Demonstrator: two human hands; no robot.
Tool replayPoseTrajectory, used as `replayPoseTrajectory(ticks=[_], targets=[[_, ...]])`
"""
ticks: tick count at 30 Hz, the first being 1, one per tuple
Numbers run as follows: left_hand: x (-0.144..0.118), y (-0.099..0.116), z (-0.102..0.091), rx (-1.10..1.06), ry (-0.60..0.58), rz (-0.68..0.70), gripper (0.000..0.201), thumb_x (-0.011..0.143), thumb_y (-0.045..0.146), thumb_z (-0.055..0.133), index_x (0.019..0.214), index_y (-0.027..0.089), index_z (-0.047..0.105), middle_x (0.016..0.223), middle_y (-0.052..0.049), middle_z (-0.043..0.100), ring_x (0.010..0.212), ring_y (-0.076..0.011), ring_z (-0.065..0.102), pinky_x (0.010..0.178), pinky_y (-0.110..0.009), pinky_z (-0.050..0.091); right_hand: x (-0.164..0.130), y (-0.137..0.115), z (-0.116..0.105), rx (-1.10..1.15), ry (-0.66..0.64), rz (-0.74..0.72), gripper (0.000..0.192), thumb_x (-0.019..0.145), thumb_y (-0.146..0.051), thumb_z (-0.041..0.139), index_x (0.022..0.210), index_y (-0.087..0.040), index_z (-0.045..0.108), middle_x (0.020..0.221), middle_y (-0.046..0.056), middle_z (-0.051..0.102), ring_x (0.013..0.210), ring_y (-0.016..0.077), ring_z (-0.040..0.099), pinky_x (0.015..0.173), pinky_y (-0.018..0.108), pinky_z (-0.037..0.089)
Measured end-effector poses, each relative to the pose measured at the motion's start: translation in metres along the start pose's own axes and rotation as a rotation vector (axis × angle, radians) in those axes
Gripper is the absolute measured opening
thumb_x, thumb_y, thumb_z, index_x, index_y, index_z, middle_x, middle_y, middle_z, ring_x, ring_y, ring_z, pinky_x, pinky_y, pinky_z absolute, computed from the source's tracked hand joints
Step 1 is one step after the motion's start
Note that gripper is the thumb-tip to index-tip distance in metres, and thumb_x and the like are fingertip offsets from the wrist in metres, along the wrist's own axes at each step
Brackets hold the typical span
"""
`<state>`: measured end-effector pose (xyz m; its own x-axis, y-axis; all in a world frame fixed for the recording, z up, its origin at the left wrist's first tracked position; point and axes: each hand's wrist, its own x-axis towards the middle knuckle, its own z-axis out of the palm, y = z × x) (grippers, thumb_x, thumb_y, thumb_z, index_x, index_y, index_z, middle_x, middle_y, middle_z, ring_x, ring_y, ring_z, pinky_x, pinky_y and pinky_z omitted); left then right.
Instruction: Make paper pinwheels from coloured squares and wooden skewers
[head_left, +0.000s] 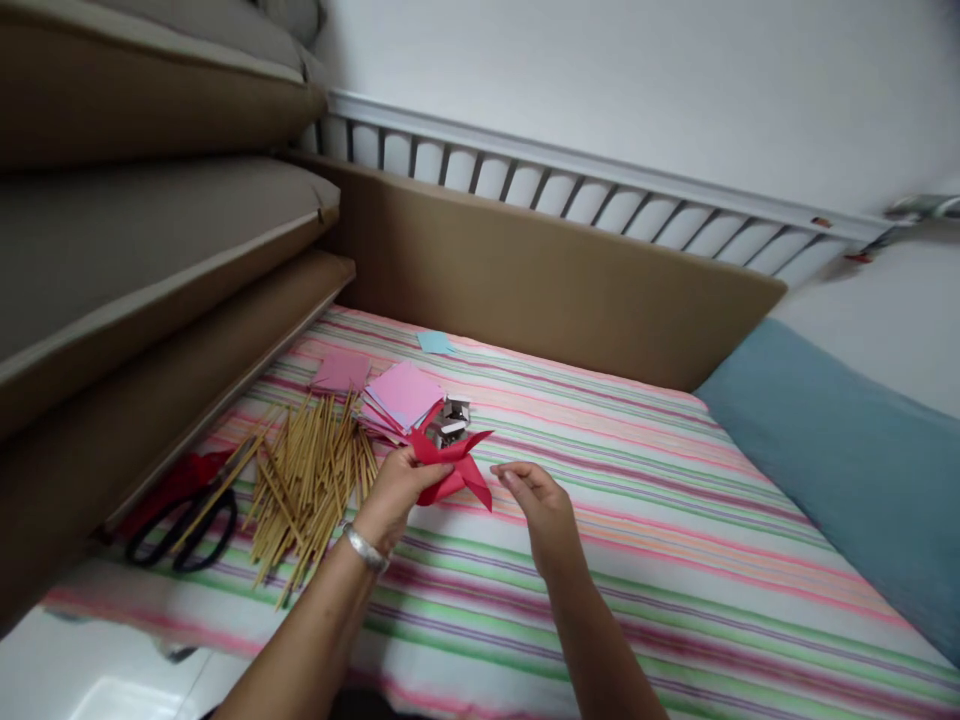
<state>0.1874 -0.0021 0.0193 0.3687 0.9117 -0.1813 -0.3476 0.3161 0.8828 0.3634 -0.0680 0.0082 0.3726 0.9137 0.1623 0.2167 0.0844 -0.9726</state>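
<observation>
Red paper pinwheel (454,468), already folded, sits pinched in the left hand (394,495), no stick fitted; right hand (536,495) hovers beside it, loosely open, bamboo sticks (307,480) left of it.

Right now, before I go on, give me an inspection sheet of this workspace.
Surface: striped sheet on a bed.
Job's things: red folded paper pinwheel; small stapler behind it.
Clutter: pink paper stack, pink square, blue scrap, bamboo sticks, black scissors.
Grippers: left hand pinches the pinwheel; right hand open, beside it, not touching.
Cables: nothing seen.
Surroundings: brown cushions, white rail, blue pillow.
</observation>
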Motion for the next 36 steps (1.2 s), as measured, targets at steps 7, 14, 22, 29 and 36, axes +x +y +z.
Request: replayPoseTrajectory(ticks=[7, 14, 22, 29, 36], targets=[[-0.008, 0.023, -0.023, -0.009, -0.143, -0.035, 0.023, 0.053, 0.024, 0.080, 0.071, 0.013, 0.071, 0.067, -0.003, 0.068, 0.061, -0.0108, 0.056, 0.062, -0.022, 0.040, 0.128, 0.002, 0.030, -1.047, -0.185, -0.305, 0.040, 0.085, -0.014, 0.038, 0.120, -0.018, 0.056, 0.134, 0.009, 0.049, 0.125, 0.0205, 0.040, 0.103, 0.037, 0.032], [-0.004, 0.029, -0.059, -0.184, -0.354, -0.001, 0.015, 0.057, 0.022, 0.078, 0.063, 0.017, 0.065, 0.063, 0.001, 0.060, 0.063, -0.0114, 0.053, 0.067, -0.025, 0.040, 0.251, 0.036, 0.105, -1.345, -0.411, -0.272, 0.037, 0.078, -0.006, 0.052, 0.112, -0.018, 0.062, 0.146, 0.010, 0.029, 0.136, 0.0304, 0.020, 0.107, 0.049, 0.020], [0.012, 0.020, -0.064, -0.334, -0.512, 0.014, 0.013, 0.055, 0.025, 0.077, 0.060, 0.017, 0.068, 0.060, -0.003, 0.061, 0.063, -0.0157, 0.054, 0.079, -0.037, 0.041, 0.320, 0.077, 0.150, -1.497, -0.410, -0.230, 0.036, 0.087, -0.032, 0.054, 0.119, -0.017, 0.051, 0.127, 0.009, 0.048, 0.112, 0.0241, 0.050, 0.093, 0.048, 0.041], [0.018, 0.016, -0.061, -0.253, -0.492, -0.033, 0.017, 0.053, 0.028, 0.079, 0.060, 0.016, 0.069, 0.059, -0.003, 0.062, 0.061, -0.0151, 0.054, 0.075, -0.033, 0.040, 0.310, 0.046, 0.140, -1.420, -0.413, -0.429, 0.033, 0.088, -0.009, 0.039, 0.118, -0.009, 0.054, 0.132, 0.018, 0.046, 0.133, 0.0281, 0.027, 0.106, 0.049, 0.024], [-0.001, 0.021, -0.053, -0.186, -0.579, -0.049, 0.017, 0.053, 0.026, 0.079, 0.063, 0.014, 0.070, 0.060, -0.003, 0.061, 0.061, -0.0141, 0.053, 0.079, -0.034, 0.041, 0.195, -0.008, 0.083, -1.192, -0.403, -0.901, 0.041, 0.092, -0.011, 0.025, 0.126, -0.012, 0.047, 0.141, 0.012, 0.038, 0.138, 0.0228, 0.012, 0.110, 0.050, 0.016]])
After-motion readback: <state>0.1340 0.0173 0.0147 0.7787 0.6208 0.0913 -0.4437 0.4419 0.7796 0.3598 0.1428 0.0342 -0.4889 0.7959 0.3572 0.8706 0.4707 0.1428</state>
